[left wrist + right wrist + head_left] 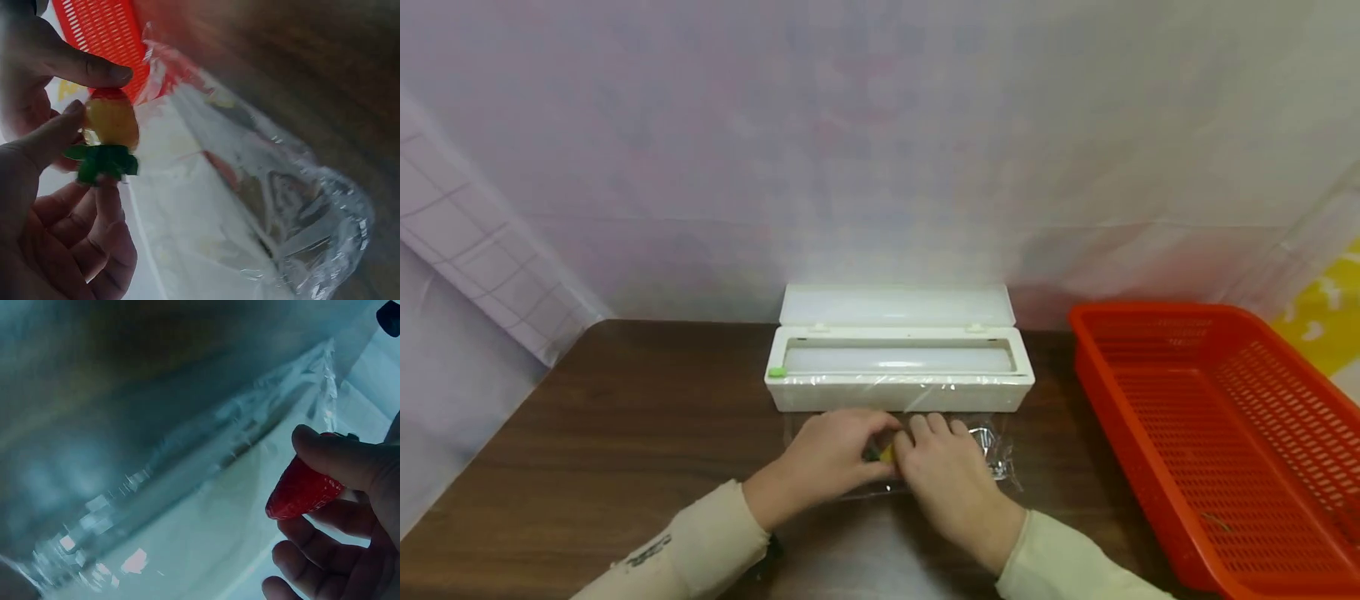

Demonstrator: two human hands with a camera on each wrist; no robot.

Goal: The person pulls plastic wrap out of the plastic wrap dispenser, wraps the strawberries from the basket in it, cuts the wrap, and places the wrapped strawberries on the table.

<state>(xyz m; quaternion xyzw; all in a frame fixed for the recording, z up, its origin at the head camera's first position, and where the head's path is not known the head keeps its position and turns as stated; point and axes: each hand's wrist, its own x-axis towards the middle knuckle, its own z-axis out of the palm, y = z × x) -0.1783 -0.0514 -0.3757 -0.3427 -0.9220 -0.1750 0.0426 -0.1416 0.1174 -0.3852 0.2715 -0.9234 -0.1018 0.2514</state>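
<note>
The left hand and right hand pinch leafy red-and-yellow fruit between them (one piece or two, unclear) over clear film before the white dispenser on the worktop.

A makeshift booth; pale sheeting hangs behind a wood-grain table.

A yellow, green-leaved fruit piece is pinched in the left hand, a red strawberry in the right hand.
</note>
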